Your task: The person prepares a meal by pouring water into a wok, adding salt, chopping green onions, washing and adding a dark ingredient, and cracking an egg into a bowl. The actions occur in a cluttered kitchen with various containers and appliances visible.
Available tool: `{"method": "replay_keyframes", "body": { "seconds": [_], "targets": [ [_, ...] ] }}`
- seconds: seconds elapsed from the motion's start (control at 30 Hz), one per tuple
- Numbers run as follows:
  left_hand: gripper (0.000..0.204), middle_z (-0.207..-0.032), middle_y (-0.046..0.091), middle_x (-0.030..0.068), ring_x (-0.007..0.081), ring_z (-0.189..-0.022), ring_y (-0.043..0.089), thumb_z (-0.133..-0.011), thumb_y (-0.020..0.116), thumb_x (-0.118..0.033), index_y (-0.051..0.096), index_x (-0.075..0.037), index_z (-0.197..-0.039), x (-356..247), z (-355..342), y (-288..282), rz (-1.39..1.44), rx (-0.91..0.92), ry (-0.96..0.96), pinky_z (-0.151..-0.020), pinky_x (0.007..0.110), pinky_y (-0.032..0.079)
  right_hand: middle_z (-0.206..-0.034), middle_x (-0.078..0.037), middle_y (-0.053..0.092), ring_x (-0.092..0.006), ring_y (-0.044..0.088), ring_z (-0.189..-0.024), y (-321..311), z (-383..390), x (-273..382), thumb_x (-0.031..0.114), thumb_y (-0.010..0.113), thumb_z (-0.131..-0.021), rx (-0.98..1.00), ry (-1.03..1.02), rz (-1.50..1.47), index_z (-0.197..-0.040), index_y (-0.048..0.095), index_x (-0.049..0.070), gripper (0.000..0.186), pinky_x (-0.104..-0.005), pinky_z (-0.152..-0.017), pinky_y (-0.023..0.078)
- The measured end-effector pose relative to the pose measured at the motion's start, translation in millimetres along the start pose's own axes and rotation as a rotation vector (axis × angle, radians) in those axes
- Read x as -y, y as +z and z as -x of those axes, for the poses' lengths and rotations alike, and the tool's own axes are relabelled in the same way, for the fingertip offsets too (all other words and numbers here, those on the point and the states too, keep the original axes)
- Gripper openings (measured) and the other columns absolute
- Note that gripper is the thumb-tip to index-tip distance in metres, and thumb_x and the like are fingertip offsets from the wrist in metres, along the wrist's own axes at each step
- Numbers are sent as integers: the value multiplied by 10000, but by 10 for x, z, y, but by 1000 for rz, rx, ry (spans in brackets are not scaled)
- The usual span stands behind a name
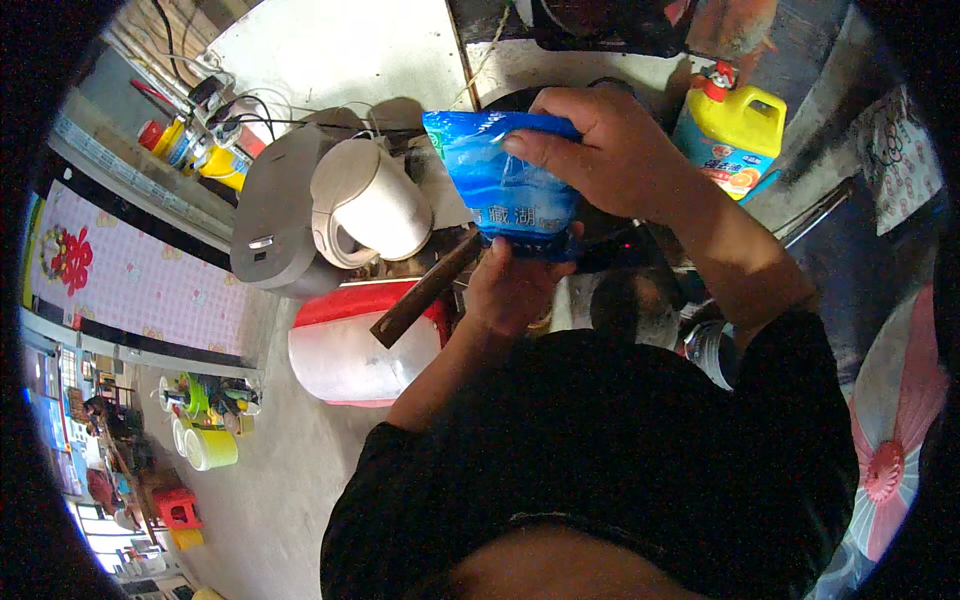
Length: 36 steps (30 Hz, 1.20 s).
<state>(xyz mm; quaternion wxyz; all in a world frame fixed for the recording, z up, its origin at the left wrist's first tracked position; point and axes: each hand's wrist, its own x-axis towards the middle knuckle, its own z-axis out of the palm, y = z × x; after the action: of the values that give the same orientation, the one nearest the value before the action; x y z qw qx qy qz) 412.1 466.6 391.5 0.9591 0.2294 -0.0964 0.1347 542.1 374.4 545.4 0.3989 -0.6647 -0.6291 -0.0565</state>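
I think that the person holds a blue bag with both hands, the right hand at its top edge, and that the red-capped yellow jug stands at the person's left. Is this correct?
Not quite: the red-capped yellow jug stands at the person's right, as the head view shows. Both hands do hold the blue bag, the right hand at its top edge.

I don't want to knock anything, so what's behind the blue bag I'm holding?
Behind the blue bag, what looks like a dark pan partly shows, and a wooden handle juts out at lower left. The bag and right hand cover the rest, including any contents.
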Motion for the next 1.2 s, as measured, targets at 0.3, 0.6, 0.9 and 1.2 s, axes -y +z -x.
{"method": "replay_keyframes", "body": {
  "seconds": [0.3,0.6,0.9,1.2],
  "targets": [
    [684,-1291,527,118,317,-1149,551,-837,680,-379,367,-92,-1374,-177,-96,-91,-157,-139,207,-928,447,481,-994,-122,649,-273,634,-947,-409,993,-665,237,595,-925,-32,313,-80,-1040,622,61,212,-356,-810,512],
    [585,-1232,550,109,281,-1075,580,-882,634,-376,396,-89,-1334,-327,-257,-266,-187,-259,300,-915,435,503,-982,-154,538,-361,571,-909,-56,1849,-952,152,636,-814,474,234,323,-1301,513,210,506,-431,-770,485],
    [590,-1099,564,138,277,-935,588,-872,598,-439,415,-67,-1292,-483,-314,-193,-540,-450,346,-810,402,516,-952,-112,644,-243,622,-796,-301,1694,-1230,103,632,-861,-151,69,107,-1102,584,68,249,-357,-684,505],
    [522,-999,593,73,186,-815,575,-839,644,-382,498,-23,-1189,-523,-567,-88,-848,-449,387,-724,318,454,-661,-33,602,-93,532,-535,-778,1499,-976,358,615,-870,-795,842,-774,-1047,584,107,308,-214,-461,371]
  ]
}}
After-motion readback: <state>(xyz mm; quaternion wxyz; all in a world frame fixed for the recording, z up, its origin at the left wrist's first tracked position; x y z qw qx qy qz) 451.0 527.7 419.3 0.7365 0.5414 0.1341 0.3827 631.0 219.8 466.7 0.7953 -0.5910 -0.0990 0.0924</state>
